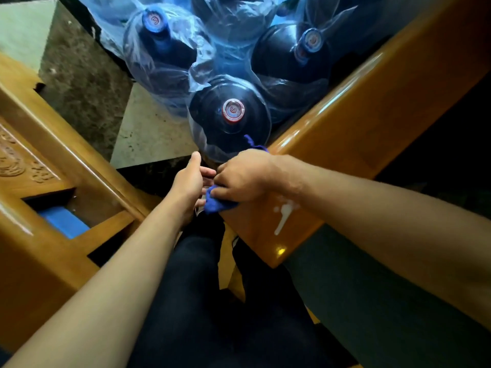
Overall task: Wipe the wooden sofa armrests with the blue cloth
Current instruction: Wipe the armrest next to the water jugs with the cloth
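Note:
A glossy wooden sofa armrest [353, 123] runs from upper right down to the centre. My right hand [243, 176] grips the bunched blue cloth [216, 203] against the armrest's near left edge; a tip of cloth sticks out behind the hand. My left hand [190, 179] is just left of it, fingers extended toward the cloth, thumb up. White foam [284, 211] streaks the armrest's side face below my right wrist. A second wooden armrest [61, 152] crosses the left side.
Several large water bottles [229, 115] wrapped in clear plastic stand on the floor straight ahead between the two sofas. A carved wooden panel [18, 163] sits far left, a blue cushion [63, 221] shows through its frame. My dark trousers fill the bottom centre.

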